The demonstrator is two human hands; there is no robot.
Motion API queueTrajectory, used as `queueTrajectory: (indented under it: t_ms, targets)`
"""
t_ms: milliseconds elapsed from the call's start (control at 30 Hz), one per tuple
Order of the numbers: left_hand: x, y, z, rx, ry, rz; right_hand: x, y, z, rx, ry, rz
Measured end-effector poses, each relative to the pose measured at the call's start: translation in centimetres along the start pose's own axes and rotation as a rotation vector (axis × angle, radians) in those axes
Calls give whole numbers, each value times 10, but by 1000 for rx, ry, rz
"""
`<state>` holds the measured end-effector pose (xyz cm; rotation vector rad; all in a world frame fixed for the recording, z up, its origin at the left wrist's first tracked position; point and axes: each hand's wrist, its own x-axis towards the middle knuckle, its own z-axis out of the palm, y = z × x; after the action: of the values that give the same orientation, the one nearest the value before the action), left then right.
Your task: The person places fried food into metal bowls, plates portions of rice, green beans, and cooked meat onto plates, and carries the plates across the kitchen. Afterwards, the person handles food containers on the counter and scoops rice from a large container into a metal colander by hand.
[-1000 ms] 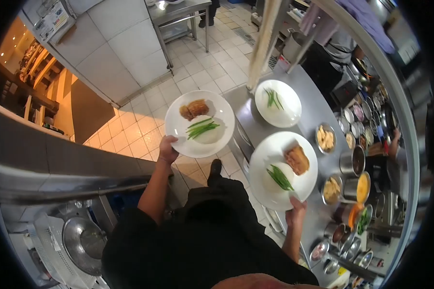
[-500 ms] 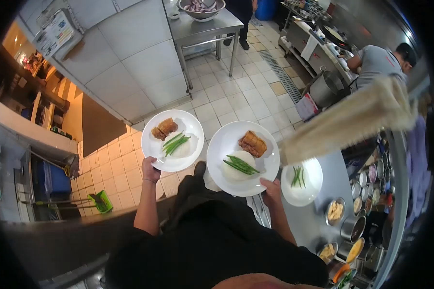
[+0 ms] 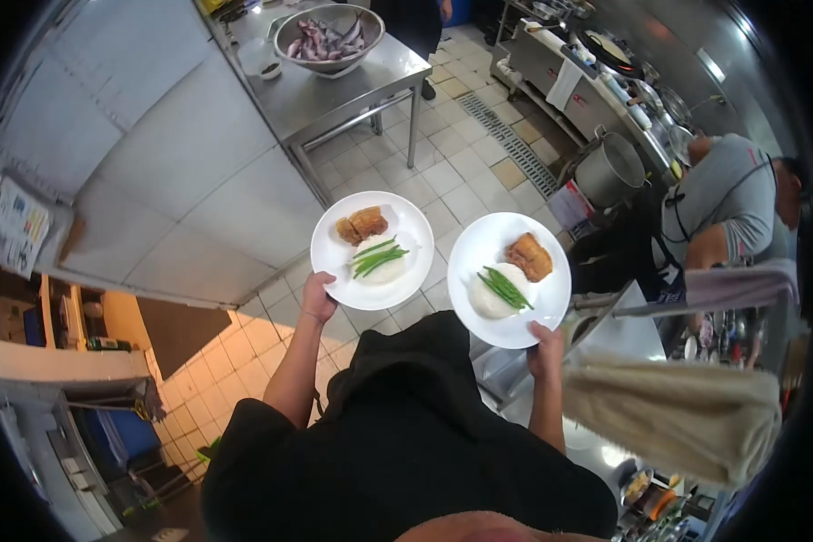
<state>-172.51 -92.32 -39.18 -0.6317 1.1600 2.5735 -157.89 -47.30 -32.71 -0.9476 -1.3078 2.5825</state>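
Observation:
My left hand [image 3: 319, 296] grips the lower left rim of a white plate [image 3: 415, 237]. On it lie browned meat pieces [image 3: 363, 224], white rice [image 3: 384, 270] and green beans [image 3: 374, 256]. A second white plate [image 3: 465, 248] is held at its lower right rim by my right hand [image 3: 546, 349]. This one carries a browned meat piece [image 3: 528, 256], a mound of rice [image 3: 487, 299] and green beans [image 3: 505, 287]. Both plates are roughly level, side by side and apart. Fingers beneath the plates are hidden.
A steel table [image 3: 289, 104] with a bowl of fish [image 3: 330, 38] stands ahead. At right are a co-worker in grey [image 3: 727, 199], a large pot [image 3: 610, 167] and a hanging beige towel [image 3: 673, 411]. A tiled wall [image 3: 190, 163] rises at left; another person's legs show beyond the table.
The view has shifted towards the steel table, which looks nearer. Both held plates sit further right in view. The towel appears lower, and the third plate at right has dropped out of sight.

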Motion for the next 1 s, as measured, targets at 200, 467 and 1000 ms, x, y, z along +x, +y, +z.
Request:
queueTrajectory:
  t_ms: [200,467,1000]
  targets:
    - [111,-2,87,15,38,-51,129,-36,-11,-18,87,-100]
    - [256,0,187,45,11,-10,337,-122,29,-77,50,-161]
    - [521,38,378,96,177,139,682,-277,284,-158,-383,-52]
